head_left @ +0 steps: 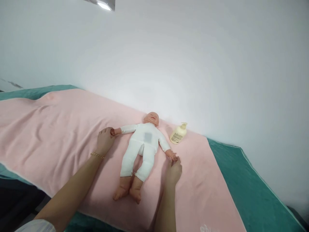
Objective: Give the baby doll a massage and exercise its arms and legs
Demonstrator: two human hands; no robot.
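A baby doll (144, 141) with a white cloth body lies face up on a pink blanket (193, 193), its arms spread out to both sides. My left hand (105, 140), with a gold bracelet at the wrist, is closed around the doll's hand on the left. On the other side my right hand (174, 170) pinches the doll's other hand between thumb and fingers. The doll's bare feet point toward me. Beyond my right hand stands a pale yellow pump bottle (178, 133), touched by neither hand.
Under the pink blanket lies a green cover (251, 180), showing at the right, the far left and the near edge. A white wall (154, 58) rises directly behind the surface. Something dark (16, 196) is below the near left edge.
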